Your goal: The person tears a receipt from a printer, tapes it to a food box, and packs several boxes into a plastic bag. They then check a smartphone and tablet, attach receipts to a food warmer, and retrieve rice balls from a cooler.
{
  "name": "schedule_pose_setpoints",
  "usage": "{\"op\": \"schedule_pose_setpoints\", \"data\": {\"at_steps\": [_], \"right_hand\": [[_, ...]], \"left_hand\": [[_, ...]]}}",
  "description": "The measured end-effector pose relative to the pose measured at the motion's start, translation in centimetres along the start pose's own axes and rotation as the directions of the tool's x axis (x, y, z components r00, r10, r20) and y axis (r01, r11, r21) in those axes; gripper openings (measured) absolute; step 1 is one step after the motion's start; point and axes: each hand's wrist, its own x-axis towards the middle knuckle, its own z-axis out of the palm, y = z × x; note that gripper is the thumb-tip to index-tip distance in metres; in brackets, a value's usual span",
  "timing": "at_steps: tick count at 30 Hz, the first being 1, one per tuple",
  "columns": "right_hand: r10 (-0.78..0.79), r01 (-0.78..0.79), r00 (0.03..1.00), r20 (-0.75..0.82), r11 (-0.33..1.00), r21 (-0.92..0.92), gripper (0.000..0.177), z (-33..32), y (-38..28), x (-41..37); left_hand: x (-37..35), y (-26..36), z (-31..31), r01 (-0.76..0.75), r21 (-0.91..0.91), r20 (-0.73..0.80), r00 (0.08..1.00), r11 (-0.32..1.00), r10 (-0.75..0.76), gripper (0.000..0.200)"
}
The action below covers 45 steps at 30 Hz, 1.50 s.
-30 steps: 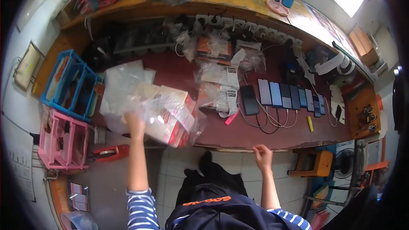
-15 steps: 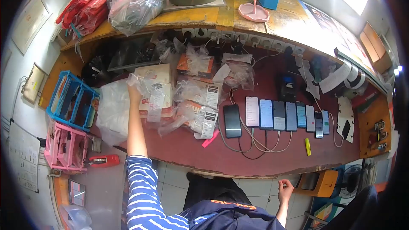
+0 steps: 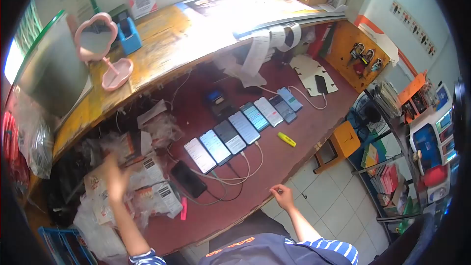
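Note:
Over the plastic-wrapped boxes (image 3: 100,206) at the left of the desk is my left hand (image 3: 117,179), smeared by motion, so its fingers cannot be made out. Beside it lie packages with printed labels (image 3: 167,196). My right hand (image 3: 282,196) hovers at the desk's front edge, thumb and fingers curled towards each other; whether anything is between them is too small to tell. Between the hands, a black phone (image 3: 189,179) lies left of a row of lit phones (image 3: 228,137) with cables. A pink marker (image 3: 184,208) and a yellow highlighter (image 3: 286,139) rest on the red desktop.
A raised wooden shelf (image 3: 147,68) runs behind the desk, bearing a pink mirror (image 3: 96,39) and a blue holder (image 3: 129,37). Paper strips (image 3: 256,51) hang from it. An orange stool (image 3: 343,142) stands right of the desk, near a rack (image 3: 387,167). Blue baskets (image 3: 66,245) are at lower left.
The view has swung to the right. My left hand has come off the clear plastic on the boxes and is in fast motion. My right hand is now beside the desk's edge.

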Motion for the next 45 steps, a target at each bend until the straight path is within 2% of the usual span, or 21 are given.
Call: {"op": "schedule_pose_setpoints", "data": {"at_steps": [1,3,5,9,10,11,12,13,14,15,17,18,19,21,25,31,33,36,40,42,45], "right_hand": [[0.002,-0.002,1.0,0.0,0.999,0.034,0.009,0.0,0.2,0.7],[0.007,-0.008,1.0,0.014,0.995,0.102,0.009,0.0,0.1,1.8],[-0.026,0.026,1.0,0.002,0.989,0.145,0.008,-0.3,0.5,2.7],[-0.006,0.004,1.0,0.017,0.988,0.155,0.008,-1.9,2.4,3.7],[0.022,-0.025,0.999,0.023,0.993,0.119,0.008,-2.8,2.3,3.6],[0.053,-0.056,0.998,0.032,0.995,0.08,0.008,-3.6,2.6,3.5],[0.032,-0.031,0.999,-0.014,0.998,0.056,0.009,-4.1,3.6,3.3],[0.005,-0.004,0.999,-0.051,1.0,0.031,0.009,-4.5,5.0,3.2],[-0.029,0.029,0.997,-0.074,1.0,0.008,0.01,-4.8,6.1,3.2],[0.052,-0.046,0.995,-0.085,0.996,0.077,0.01,-5.2,6.2,3.0],[0.141,-0.134,0.988,-0.057,0.985,0.111,0.01,-5.2,8.2,3.2],[0.147,-0.144,0.988,-0.038,0.987,0.076,0.01,-4.9,9.9,3.5],[0.145,-0.145,0.989,0.01,0.985,0.098,0.01,-4.3,9.9,4.0],[0.09,-0.099,0.99,0.104,0.992,0.08,0.011,-3.3,7.3,4.1],[-0.142,0.127,0.972,0.186,0.988,0.093,0.011,2.6,3.2,5.4],[-0.318,0.29,0.909,0.27,0.947,0.137,0.009,15.6,-5.0,3.9],[-0.371,0.33,0.873,0.318,0.928,0.175,0.008,19.8,-9.3,2.9],[-0.446,0.357,0.798,0.405,0.892,0.279,0.009,25.9,-15.1,1.6],[-0.459,0.402,0.611,0.645,0.882,0.246,0.011,31.9,-24.7,-0.6],[-0.394,0.373,0.502,0.77,0.902,0.217,0.013,35.1,-29.4,-1.6],[-0.378,0.548,0.288,0.88,0.819,0.172,0.016,41.0,-34.3,-3.3]], "left_hand": [[2.0,6.0,0.5,-0.142,-0.319,0.094,0.979,0.937,0.18,0.063],[5.6,16.1,3.4,-0.184,-0.65,0.171,0.91,0.738,0.377,0.057],[9.5,24.6,7.6,-0.331,-0.703,-0.058,0.909,0.629,0.414,0.054],[16.6,39.5,14.0,-0.069,-0.919,-0.148,0.973,0.389,-0.177,0.062],[18.7,41.8,17.0,-0.233,-0.938,-0.302,0.911,0.256,-0.282,0.062],[20.0,43.2,18.6,-0.199,-0.93,-0.31,0.877,0.309,-0.368,0.061],[19.6,44.7,18.3,-0.033,-0.975,-0.138,0.867,0.222,-0.478,0.052],[18.9,44.8,18.1,0.034,-0.917,-0.176,0.859,0.398,-0.48,0.044],[17.0,44.4,16.4,-0.142,-0.981,-0.184,0.896,0.133,-0.404,0.039],[15.4,42.8,15.9,-0.315,-0.905,-0.404,0.847,0.285,-0.347,0.032],[10.6,37.3,13.8,-0.418,-0.791,-0.533,0.829,0.447,-0.17,0.025],[8.3,33.8,13.2,-0.591,-0.622,-0.696,0.718,0.514,-0.016,0.024],[5.1,29.9,12.7,-0.545,-0.606,-0.625,0.777,0.579,0.077,0.028],[-1.2,23.2,9.8,-0.309,-0.651,-0.424,0.906,0.693,0.006,0.046],[-11.4,9.5,7.5,0.086,-0.651,-0.279,0.897,0.754,-0.343,0.032],[-16.2,-6.9,0.8,0.305,-0.47,-0.135,0.902,0.828,-0.409,0.034],[-15.2,-12.6,0.0,0.149,-0.248,-0.27,0.938,0.957,-0.216,0.039],[-13.6,-16.5,-2.8,0.327,-0.393,0.231,0.94,0.859,-0.252,0.047],[-11.9,-18.2,-4.4,0.097,-0.15,0.129,0.988,0.984,-0.078,0.064],[-11.4,-19.4,-4.3,0.098,-0.155,0.123,0.989,0.983,-0.079,0.068],[-11.2,-20.4,-4.0,0.115,-0.206,0.142,0.986,0.972,-0.087,0.074]]}}
